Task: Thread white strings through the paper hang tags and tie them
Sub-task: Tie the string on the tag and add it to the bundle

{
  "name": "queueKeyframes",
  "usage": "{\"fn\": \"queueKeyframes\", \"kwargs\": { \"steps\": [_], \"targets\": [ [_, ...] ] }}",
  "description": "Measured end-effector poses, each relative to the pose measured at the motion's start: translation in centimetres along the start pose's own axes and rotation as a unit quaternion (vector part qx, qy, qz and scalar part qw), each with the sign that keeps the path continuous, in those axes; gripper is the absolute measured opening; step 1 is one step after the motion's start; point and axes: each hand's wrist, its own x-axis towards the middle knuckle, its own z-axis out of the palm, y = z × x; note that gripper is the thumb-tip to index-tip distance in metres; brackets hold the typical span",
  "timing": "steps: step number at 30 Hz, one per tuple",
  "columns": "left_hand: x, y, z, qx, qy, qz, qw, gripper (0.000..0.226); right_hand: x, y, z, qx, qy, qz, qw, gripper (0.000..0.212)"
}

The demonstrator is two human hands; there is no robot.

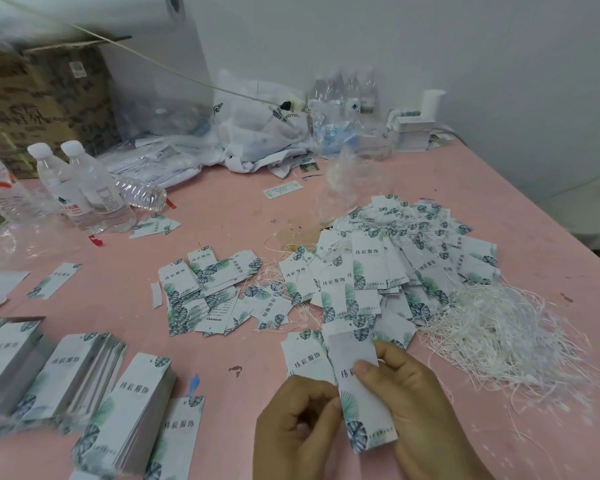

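tag in hand: one paper hang tag held upright-ish at 6 o'clock of the view, print facing up, top edge toward the piles.
right hand: fingers curled behind the tag, thumb pressed on its face near the printed characters. Firm pinch.
left hand: fingers curled, fingertips at the tag's left edge. Cannot tell if it pinches the tag or a string; no string visible between the fingers.
string supply: loose white strings heaped at 3 o'clock of the hands, near but not touching them.
threaded pile: strung tags at 12 to 1 o'clock, overlapping the string heap's edge.
unthreaded stock: stacks of tags at 9 o'clock, scattered tags at 11 o'clock.
surface: pink table; water bottles far at 10 o'clock.
step (judgement): tag picked, string not yet through the hole.
risk 1: strings are tangled; pulling one likely drags a clump out.
risk 2: hole at the tag's top is not visible, thumb sits low, so the tag may flex and threading may miss.
risk 3: finished and bare tags lie close; easy to mix.
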Motion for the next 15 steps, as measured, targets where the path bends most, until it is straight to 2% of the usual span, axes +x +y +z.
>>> {"fn": "queueKeyframes", "kwargs": {
  "steps": [2, 6, 9, 12, 15],
  "targets": [
    [0.1, 0.3, 0.1, 0.090, 0.011, 0.086, 0.992, 0.006, 0.0, -0.2, 0.0, 0.004, 0.014, 0.000, 1.000, 0.023],
    [0.2, 1.0, 0.2, 0.126, 0.036, 0.114, 0.985, 0.009, 0.9, -2.7, -0.5, 0.007, 0.059, -0.023, 0.998, 0.023],
    [0.2, 1.2, 0.3, 0.128, 0.032, 0.102, 0.986, 0.009, 4.1, -5.9, -1.3, -0.096, 0.133, -0.060, 0.985, 0.010],
    [0.1, 1.2, 0.3, 0.142, 0.014, 0.095, 0.985, 0.008, 9.5, -8.7, -1.9, -0.204, 0.183, -0.079, 0.959, 0.016],
    [0.0, 1.1, 0.2, 0.151, 0.003, 0.094, 0.984, 0.009, 14.3, -10.5, -3.0, -0.369, 0.187, -0.086, 0.906, 0.029]
  ]
}}
